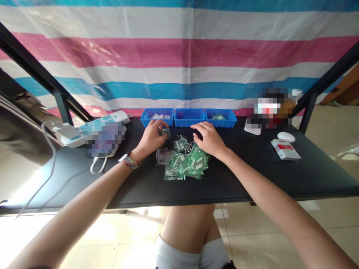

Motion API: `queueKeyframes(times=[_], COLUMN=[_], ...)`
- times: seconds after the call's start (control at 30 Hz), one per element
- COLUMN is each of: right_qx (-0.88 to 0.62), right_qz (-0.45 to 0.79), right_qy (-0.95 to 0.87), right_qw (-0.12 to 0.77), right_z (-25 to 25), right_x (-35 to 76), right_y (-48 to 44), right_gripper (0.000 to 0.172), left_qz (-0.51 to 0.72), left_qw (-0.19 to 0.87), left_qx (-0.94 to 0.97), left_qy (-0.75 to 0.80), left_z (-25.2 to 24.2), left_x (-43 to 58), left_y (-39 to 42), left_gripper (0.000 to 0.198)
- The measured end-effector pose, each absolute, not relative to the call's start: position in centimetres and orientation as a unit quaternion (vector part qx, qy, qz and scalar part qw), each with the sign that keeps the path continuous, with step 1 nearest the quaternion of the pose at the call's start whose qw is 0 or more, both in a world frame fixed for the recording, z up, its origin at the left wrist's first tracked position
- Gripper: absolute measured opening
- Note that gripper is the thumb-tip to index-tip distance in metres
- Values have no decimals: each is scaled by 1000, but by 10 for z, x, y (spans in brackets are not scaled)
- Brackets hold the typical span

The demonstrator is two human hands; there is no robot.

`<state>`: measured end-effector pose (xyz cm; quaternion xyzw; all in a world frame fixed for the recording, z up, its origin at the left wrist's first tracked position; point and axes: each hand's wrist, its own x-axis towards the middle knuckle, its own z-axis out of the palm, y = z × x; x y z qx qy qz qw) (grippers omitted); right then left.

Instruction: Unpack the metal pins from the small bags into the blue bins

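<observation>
My left hand (153,137) is closed around a small clear plastic packet (165,132), just in front of the left blue bin (157,121). The packet's contents are too small to make out. My right hand (209,137) is open, thumb and fingers curved apart, with nothing seen between them. Between and below my hands lies a pile of clear packets (186,164) with greenish film and pale, rod-like pieces with thin leads. A few thin leads (190,144) stick up near my right fingertips. At the pile's left edge lies a flat clear packet (163,157).
Behind the pile stand a middle blue bin (189,122) and a right blue bin (221,123) holding greenish packets. A power strip (109,118) and white cable (98,166) are at left. At right lie a small box (285,150) and a white oval object (286,137).
</observation>
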<state>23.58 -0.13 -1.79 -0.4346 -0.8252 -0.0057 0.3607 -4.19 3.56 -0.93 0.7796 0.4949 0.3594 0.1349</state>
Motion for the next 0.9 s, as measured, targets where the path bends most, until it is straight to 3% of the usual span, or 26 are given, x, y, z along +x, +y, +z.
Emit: queueKeyframes(times=[0.23, 0.43, 0.5, 0.57, 0.7, 0.8, 0.9], right_qx=[-351, -321, -344, -373, -374, -362, -361], right_qz=[13, 61, 124, 231, 459, 517, 499], right_qy=[-856, -849, -816, -759, -629, -595, -627], right_qw=[379, 415, 448, 482, 504, 497, 477], right_z=[-7, -2, -5, -10, -16, -13, -8], right_x=[231, 220, 217, 216, 213, 212, 213], right_y=[-14, -24, -22, -18, -10, -11, -18], right_gripper=[52, 22, 23, 32, 51, 53, 48], left_qz=[443, 413, 406, 415, 417, 386, 395], left_qw=[456, 534, 537, 482, 194, 61, 44], left_qx=[658, 656, 669, 711, 843, 887, 891], left_qy=[404, 338, 313, 300, 279, 247, 221], left_z=[2, 4, 3, 2, 3, 7, 11], left_x=[-26, -7, -8, -12, -22, -24, -22], left_y=[23, 5, 3, 2, 1, -1, -2], left_gripper=[41, 46, 44, 44, 47, 42, 25])
